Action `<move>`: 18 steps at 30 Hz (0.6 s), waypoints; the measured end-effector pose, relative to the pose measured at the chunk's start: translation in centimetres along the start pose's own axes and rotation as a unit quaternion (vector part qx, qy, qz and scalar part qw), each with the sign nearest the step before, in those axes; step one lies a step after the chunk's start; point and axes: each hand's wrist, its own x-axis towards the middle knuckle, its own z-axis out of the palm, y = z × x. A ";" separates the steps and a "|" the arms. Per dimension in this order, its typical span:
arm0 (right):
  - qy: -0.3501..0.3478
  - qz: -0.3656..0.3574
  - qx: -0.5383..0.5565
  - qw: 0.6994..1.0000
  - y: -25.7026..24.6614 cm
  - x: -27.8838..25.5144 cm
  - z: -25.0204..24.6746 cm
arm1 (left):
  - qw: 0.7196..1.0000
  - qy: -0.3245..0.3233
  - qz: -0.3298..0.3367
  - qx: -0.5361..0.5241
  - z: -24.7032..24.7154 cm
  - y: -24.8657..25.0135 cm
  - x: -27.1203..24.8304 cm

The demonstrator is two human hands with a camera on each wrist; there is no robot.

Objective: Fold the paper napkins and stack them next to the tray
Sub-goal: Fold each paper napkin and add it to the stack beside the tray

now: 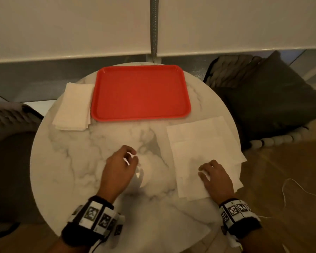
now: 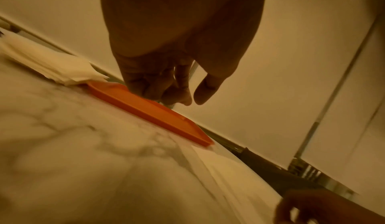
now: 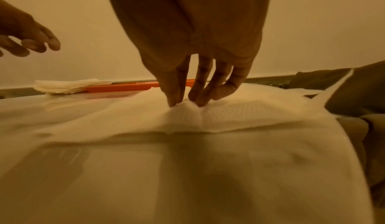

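Note:
A red tray lies at the back of the round marble table. A stack of folded white napkins sits against its left side. A pile of unfolded napkins lies at the right, partly over the table edge. My right hand is on that pile. In the right wrist view, thumb and fingertips pinch up a ridge of the top napkin. My left hand hovers over the table's middle with fingers loosely curled, holding nothing. It also shows in the right wrist view.
A dark cushion lies on the floor to the right of the table, with a thin white cable nearer me. A grey seat is on the left. Pale blinds and a metal post stand behind the tray.

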 end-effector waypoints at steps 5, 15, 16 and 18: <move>0.035 -0.028 0.016 0.999 0.2 0.0 0.0 | 0.998 -0.053 -0.011 0.018 4.7 1.9 -3.6; 0.023 -0.045 0.310 0.949 -4.7 -2.4 -5.1 | 0.986 -0.126 -0.082 -0.066 7.6 4.3 -5.7; -0.001 -0.055 0.347 0.936 -5.4 -2.9 -5.7 | 0.975 -0.142 -0.117 -0.126 7.7 4.4 -5.4; -0.047 -0.068 0.406 0.910 -6.6 -3.6 -6.6 | 0.940 -0.164 -0.163 -0.251 7.9 4.6 -4.9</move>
